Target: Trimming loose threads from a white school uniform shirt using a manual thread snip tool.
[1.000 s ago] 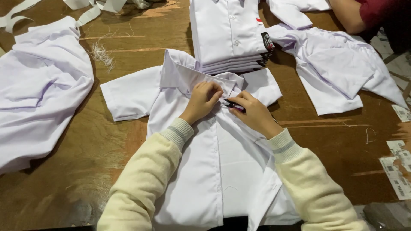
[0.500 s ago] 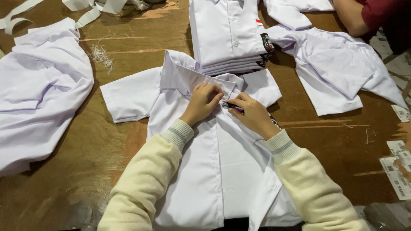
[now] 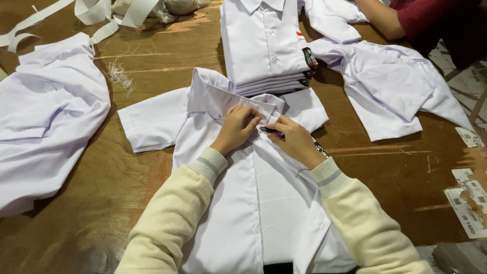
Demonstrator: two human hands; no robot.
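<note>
1. A white short-sleeved cotton shirt (image 3: 253, 203) lies flat and face up on the brown wooden table (image 3: 152, 172), collar at 12 o'clock, so the front placket is open to both hands.
2. The left hand (image 3: 238, 127) is curled with its fingertips pinching the fabric just below the collar, seemingly to hold it steady.
3. The right hand (image 3: 297, 142) is closed around a thin dark pen-like tool (image 3: 271, 131), its tip touching the shirt at the neck.
4. At 12 o'clock a neat stack of folded white shirts (image 3: 266, 48) sits touching the collar; loose white shirts lie at 9 o'clock (image 3: 45, 116) and 2 o'clock (image 3: 390, 86).
5. Compared with half a second ago, both hands keep the same grip; only tiny finger shifts show.
</note>
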